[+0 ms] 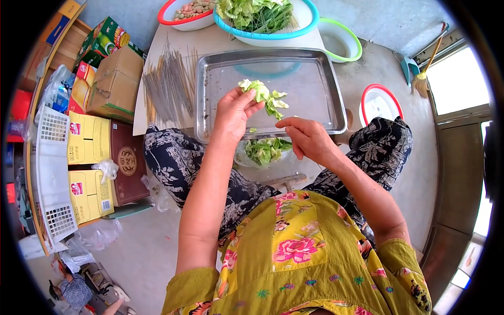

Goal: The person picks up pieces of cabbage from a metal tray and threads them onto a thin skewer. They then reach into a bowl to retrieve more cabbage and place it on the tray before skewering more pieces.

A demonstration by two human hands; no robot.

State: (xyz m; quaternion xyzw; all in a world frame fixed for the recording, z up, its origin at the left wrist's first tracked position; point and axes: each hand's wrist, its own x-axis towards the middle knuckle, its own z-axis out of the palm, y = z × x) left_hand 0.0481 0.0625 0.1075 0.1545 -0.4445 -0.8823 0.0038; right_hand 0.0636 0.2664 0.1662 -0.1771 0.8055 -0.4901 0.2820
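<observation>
My left hand (234,111) is above the metal tray (220,79), its thumb and fingers pinched on pale green lettuce leaves (260,92). Smaller leaf pieces trail from them down and to the right. At the lower end of those pieces is my right hand (310,139), closed with its index finger bent forward; whatever thin thing it may grip is too small to make out. Below the tray's front edge, between my knees, more lettuce (265,151) sits in a clear plastic bag. Many thin skewers (170,84) lie loose on the table, left of the tray.
Behind the tray stand a blue-rimmed basin (310,23) of greens and a red-rimmed basin (197,23) of pale pieces. A green-rimmed basin (350,39) and a red-rimmed bucket (379,102) are to the right. Cardboard boxes (115,79) crowd the left; a person (76,289) is at lower left.
</observation>
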